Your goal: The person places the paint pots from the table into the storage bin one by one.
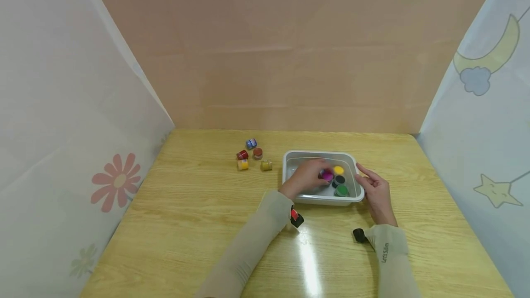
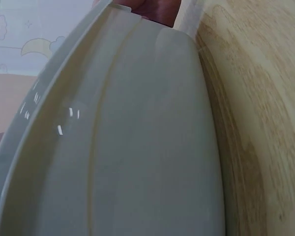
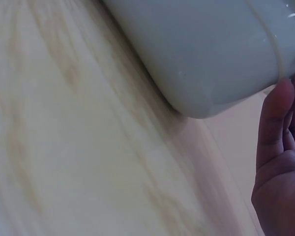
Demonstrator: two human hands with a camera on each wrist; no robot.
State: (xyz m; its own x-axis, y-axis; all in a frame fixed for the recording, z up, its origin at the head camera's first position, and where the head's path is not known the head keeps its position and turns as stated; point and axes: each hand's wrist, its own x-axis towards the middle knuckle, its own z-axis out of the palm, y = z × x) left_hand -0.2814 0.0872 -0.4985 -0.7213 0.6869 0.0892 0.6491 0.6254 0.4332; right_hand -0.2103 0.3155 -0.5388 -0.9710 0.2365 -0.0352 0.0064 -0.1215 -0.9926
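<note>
A white plastic tub (image 1: 323, 200) stands on the table, holding small paint jars. My left hand (image 1: 307, 176) reaches over its near-left side and pinches a purple-lidded paint jar (image 1: 327, 176). Beside that jar are a yellow-lidded jar (image 1: 338, 169), a black-lidded jar (image 1: 338, 180) and a green-lidded jar (image 1: 341, 190). With thumb and fingers, my right hand (image 1: 377, 194) grips the tub's right rim. Both wrist views show mostly the outer wall of the tub (image 2: 152, 128); the right one also shows the right hand (image 3: 280, 162) at its edge.
Left of the tub lie several more jars: a blue jar (image 1: 251, 143), a dark red jar (image 1: 242, 155), a reddish-brown jar (image 1: 258, 153), a yellow-orange jar (image 1: 243, 164) and an olive-yellow jar (image 1: 267, 165). A tan backdrop (image 1: 290, 82) rises behind the wooden table (image 1: 186, 224).
</note>
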